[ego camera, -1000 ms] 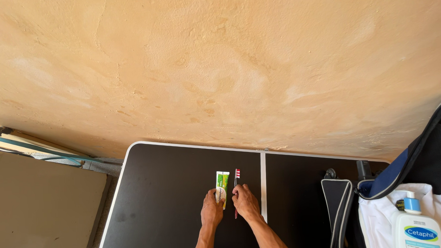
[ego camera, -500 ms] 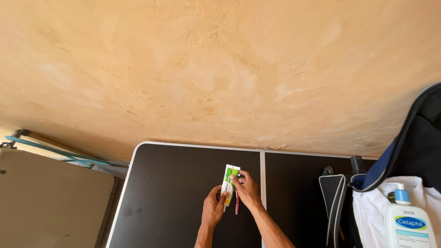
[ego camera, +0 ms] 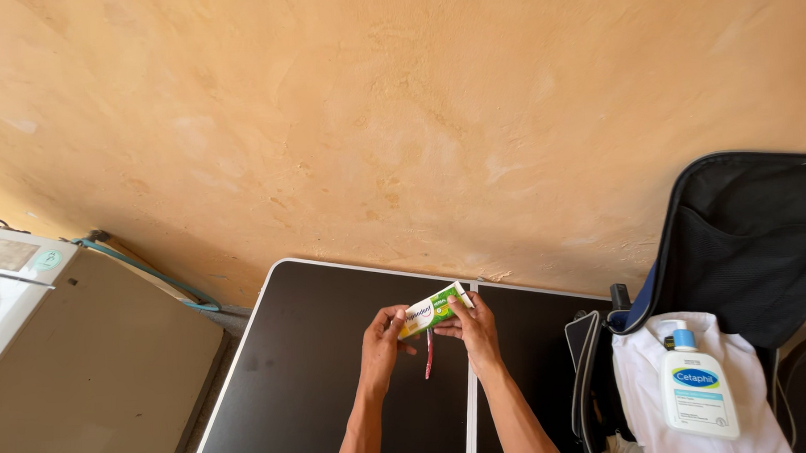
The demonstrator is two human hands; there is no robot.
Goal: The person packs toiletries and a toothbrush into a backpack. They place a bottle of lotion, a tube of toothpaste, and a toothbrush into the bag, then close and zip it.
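Note:
A green, white and yellow toothpaste box (ego camera: 434, 308) is held up above the black table (ego camera: 310, 373), tilted with its right end higher. My left hand (ego camera: 382, 343) grips the box's left end. My right hand (ego camera: 474, 327) grips its right end. A red and white toothbrush (ego camera: 428, 355) hangs down below the box between my two hands; I cannot tell which hand holds it.
An open dark bag (ego camera: 743, 241) stands on the table's right side with a white cloth (ego camera: 645, 379) and a white pump bottle with a blue cap (ego camera: 696, 386) in it. A beige wall (ego camera: 399, 119) rises behind. A brown box-like surface (ego camera: 87, 371) sits at left.
Both hands lifted the toothpaste box off the table and turned it from upright to nearly sideways. The toothbrush came up with them. The view shifted left.

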